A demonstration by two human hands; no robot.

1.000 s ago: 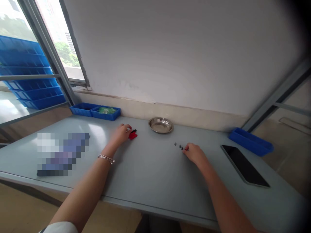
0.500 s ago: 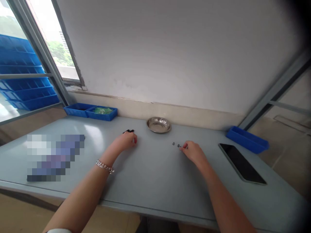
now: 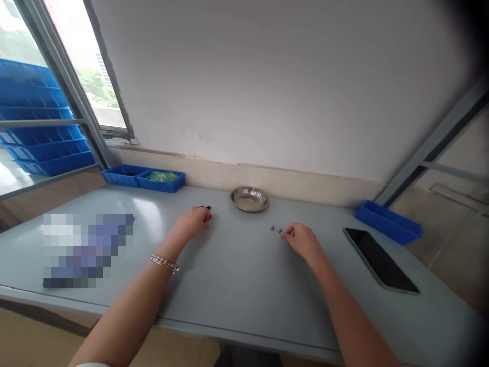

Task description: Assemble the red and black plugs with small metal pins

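My left hand [image 3: 193,223] is over the left-middle of the table, its fingers curled inward. A bright red patch [image 3: 207,217] shows at its fingertips, too small to name. Small black pieces [image 3: 206,207] lie just beyond its knuckles, partly hidden. On the right, my right hand [image 3: 303,242] pinches thumb and forefinger together low at the tabletop, closed on a small grey piece that the fingertips mostly cover. Touching or almost touching those tips is a second small grey piece [image 3: 280,231]. Another grey piece [image 3: 272,228] lies slightly farther left.
A round steel dish [image 3: 249,209] stands near the wall. A blue bin [image 3: 387,221] and a phone [image 3: 382,262] are at the right. Two blue bins [image 3: 160,184], one with green bags, sit back left. A blurred flat object [image 3: 87,250] lies on the table's left.
My left hand has shifted slightly left, covering more of the black pieces, and more red shows at its fingertips. My right fingertips have moved a little left, covering the nearest grey piece.
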